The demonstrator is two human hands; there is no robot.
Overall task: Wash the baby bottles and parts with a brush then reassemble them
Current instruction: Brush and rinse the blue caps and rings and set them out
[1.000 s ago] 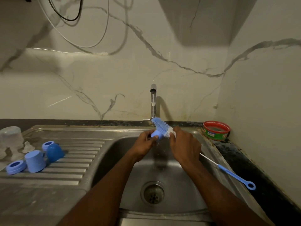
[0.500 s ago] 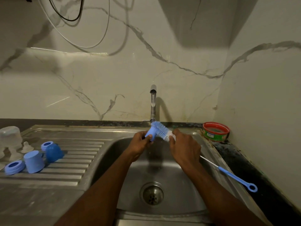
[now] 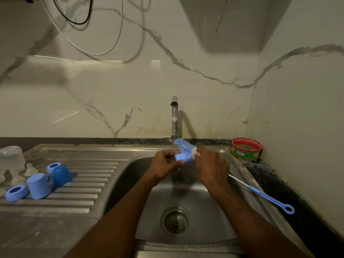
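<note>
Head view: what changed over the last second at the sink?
Little. The left hand and right hand keep working the blue bristled bottle brush against the small blue plastic part under the running steel tap; the brush head dipped left, then rose again. Nothing was taken up or released. The blue caps on the drainboard and the thin blue-handled brush stayed put.

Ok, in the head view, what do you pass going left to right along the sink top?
Clear bottle → ring → pale blue cap → dark blue cap → left hand → right hand → thin brush.
</note>
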